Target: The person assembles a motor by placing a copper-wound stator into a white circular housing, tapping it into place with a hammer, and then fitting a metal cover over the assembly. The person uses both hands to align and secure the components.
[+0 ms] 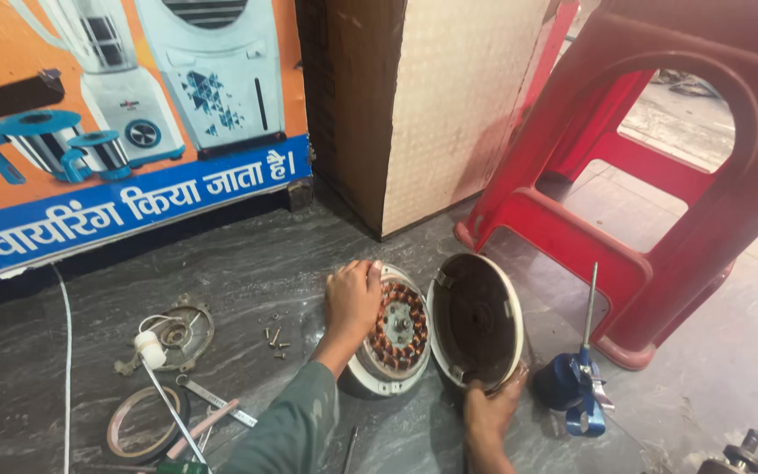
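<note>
We see our left hand [353, 298] stretched forward from a green sleeve, palm down, fingers curled over a rounded edge, knuckles facing up; the forearm runs diagonally from the lower middle of the view; our right hand [489, 411] comes in from the bottom edge, bare-wristed, fingers bent upward in a grip, thumb out of sight.

Red stool [660, 175], loose screws [275, 341], tape roll [145, 424]
</note>
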A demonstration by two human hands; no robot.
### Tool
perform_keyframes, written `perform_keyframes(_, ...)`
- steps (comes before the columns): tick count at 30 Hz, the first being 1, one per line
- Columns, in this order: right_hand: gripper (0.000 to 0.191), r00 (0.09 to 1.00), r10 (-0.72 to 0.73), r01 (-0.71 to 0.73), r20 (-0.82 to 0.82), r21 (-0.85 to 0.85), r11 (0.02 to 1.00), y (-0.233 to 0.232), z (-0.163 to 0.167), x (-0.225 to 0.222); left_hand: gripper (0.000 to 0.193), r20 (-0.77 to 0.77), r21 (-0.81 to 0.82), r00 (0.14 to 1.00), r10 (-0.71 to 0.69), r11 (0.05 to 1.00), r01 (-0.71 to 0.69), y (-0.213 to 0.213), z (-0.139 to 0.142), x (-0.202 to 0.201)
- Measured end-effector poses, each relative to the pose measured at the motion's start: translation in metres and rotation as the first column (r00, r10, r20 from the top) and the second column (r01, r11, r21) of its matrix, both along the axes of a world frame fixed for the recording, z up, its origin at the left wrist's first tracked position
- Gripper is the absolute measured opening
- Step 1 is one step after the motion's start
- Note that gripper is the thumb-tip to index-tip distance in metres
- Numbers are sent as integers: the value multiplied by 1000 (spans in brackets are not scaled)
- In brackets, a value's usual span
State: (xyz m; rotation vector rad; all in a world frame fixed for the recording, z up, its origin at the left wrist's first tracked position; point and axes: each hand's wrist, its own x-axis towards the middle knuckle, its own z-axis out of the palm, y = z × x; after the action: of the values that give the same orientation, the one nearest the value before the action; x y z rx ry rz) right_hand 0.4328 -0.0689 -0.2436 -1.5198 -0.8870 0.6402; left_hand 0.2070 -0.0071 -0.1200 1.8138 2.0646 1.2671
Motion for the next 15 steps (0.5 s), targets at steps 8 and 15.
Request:
perform_keyframes(8, 86, 980, 57, -26, -190, 158, 987, 7, -1, -7, 37, -9, 134, 1000, -25, 991, 26, -1, -3, -5)
perform_keyframes(15, 79, 976, 137, -129, -172, 53, 990, 9, -3, 4, 37, 36, 53, 993, -113, 992, 111, -7, -3, -5)
